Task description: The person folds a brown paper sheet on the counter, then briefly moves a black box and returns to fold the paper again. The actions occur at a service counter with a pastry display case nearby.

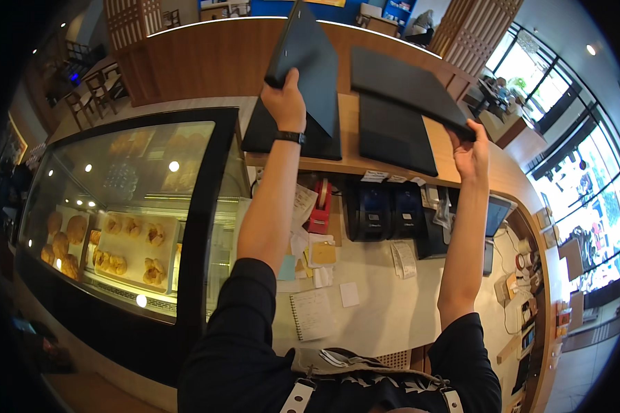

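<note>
My left hand [285,103] grips the lower edge of a raised black menu-like folder [310,67], tilted steeply. Beneath it, another flat black folder [315,147] lies on the wooden counter ledge [349,124]. My right hand [469,149] holds the near right corner of a second raised black folder [403,82]. Under that one, a further black folder [392,134] rests on the ledge. The two held folders are apart from each other.
A glass pastry case [129,206] stands at left. Below the ledge are black printers [369,211], a red tape dispenser [320,206], a spiral notebook [311,314], a receipt [404,259] and a small screen [497,214]. People sit in the far background at right.
</note>
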